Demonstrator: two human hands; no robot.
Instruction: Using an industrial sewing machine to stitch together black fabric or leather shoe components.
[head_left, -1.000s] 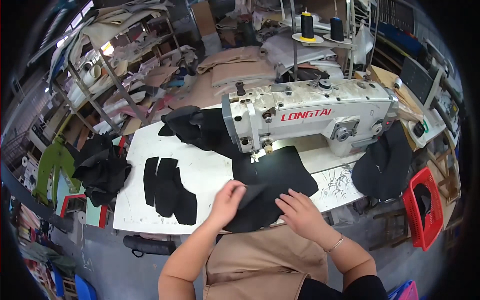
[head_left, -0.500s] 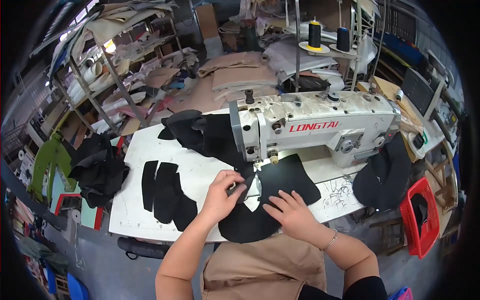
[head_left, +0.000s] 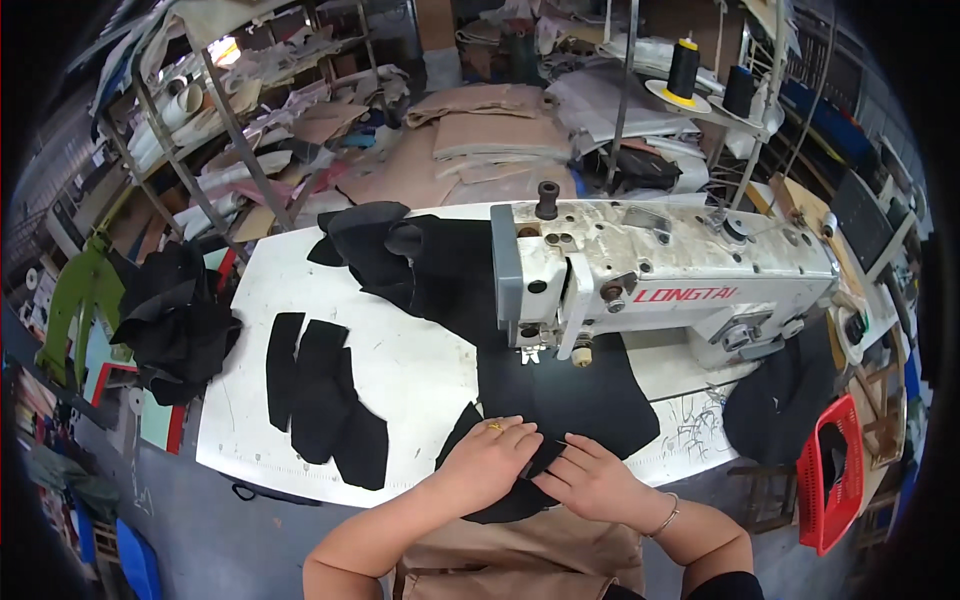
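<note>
Both my hands are at the front edge of the white sewing table (head_left: 420, 365), close together over black fabric (head_left: 590, 400). My left hand (head_left: 492, 462) has its fingers closed on a fold of that fabric. Close by on the right, my right hand (head_left: 598, 482) pinches the fabric too, beside the left fingertips. Part of the cloth droops over the table edge against the brown apron (head_left: 510, 550). Behind my hands stands a white industrial sewing machine (head_left: 660, 265); its presser foot (head_left: 530, 354) is above the black fabric.
Several cut black pieces (head_left: 320, 400) lie at the left of the table, and more black fabric (head_left: 370, 255) is bunched behind them. A black fabric pile (head_left: 175, 325) sits further left. Thread cones (head_left: 684, 70) stand behind the machine; a red basket (head_left: 832, 480) is at right.
Both hands have moved nearer to me, away from the presser foot, and come together. The fabric under them is drawn and folded toward the front edge. The view has shifted slightly.
</note>
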